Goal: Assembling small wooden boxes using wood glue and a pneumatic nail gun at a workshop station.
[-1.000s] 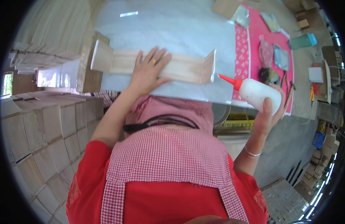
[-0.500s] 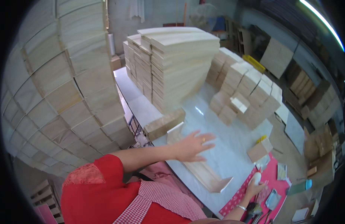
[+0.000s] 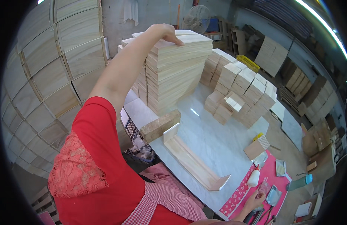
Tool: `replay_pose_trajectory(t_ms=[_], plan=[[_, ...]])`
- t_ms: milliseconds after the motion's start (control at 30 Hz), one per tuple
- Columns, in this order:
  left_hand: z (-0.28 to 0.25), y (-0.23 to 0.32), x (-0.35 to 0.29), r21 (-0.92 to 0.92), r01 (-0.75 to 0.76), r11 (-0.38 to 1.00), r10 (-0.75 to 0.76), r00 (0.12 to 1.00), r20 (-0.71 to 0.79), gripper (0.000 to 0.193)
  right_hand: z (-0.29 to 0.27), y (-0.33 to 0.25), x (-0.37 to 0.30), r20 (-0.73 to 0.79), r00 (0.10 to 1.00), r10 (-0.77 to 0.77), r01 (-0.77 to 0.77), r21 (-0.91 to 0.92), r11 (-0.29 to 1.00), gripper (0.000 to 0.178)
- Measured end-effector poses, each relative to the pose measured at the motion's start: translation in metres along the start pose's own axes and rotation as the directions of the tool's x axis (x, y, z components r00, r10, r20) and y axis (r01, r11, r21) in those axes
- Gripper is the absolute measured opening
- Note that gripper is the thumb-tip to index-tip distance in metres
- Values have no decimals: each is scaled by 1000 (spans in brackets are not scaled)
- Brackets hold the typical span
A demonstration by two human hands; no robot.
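Observation:
My left arm stretches far over the table, and my left hand [image 3: 166, 33] rests on the top of a tall stack of pale wooden boards [image 3: 177, 71]. Its visible fingers reach down onto the top board, apart from one another; the far ones are hidden. My right hand [image 3: 254, 201] is low at the right, fingers curled in against a clear pinkish item [image 3: 263, 188], and what they hold is too small to make out. A white squeeze bottle [image 3: 253, 178] stands just beyond. Between the hands lies a long wooden piece with upright ends [image 3: 192, 160].
A wooden block [image 3: 160, 125] sits at the table's left edge. Stacked wooden blocks [image 3: 241, 88] occupy the far right. A pink patterned cloth [image 3: 237, 197] carries small trays [image 3: 274, 195] and tools. A wall of stacked wooden boxes [image 3: 46, 97] rises to the left.
My left hand has moved from above the long wooden piece up to the board stack. My right hand has let go of the white bottle and moved nearer, to the clear pinkish item.

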State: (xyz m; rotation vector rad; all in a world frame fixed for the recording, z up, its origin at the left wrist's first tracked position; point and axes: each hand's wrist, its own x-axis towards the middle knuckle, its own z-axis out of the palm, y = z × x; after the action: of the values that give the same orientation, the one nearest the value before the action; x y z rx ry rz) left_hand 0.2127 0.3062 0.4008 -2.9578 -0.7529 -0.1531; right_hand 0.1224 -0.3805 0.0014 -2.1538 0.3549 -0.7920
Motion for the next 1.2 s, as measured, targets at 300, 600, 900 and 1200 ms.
replay_pose_trajectory(t_ms=[300, 600, 900, 1200], plan=[[9, 9, -50, 16, -59, 998, 60, 868, -493, 79, -19, -73, -8, -33, 989, -145, 149, 155, 977, 27], [117, 119, -155, 122, -712, 691, 561, 423, -711, 75, 1, -198, -19, 343, 934, -103, -162, 661, 733, 43], [235, 149, -217, 290, -810, 511, 556, 54, -829, 55, -18, -202, -49, 476, 877, 58, -433, 735, 521, 47], [206, 212, -275, -185, -944, 273, 748, 329, -577, 79, -7, -196, -90, 316, 948, -26, -250, 796, 552, 43]])
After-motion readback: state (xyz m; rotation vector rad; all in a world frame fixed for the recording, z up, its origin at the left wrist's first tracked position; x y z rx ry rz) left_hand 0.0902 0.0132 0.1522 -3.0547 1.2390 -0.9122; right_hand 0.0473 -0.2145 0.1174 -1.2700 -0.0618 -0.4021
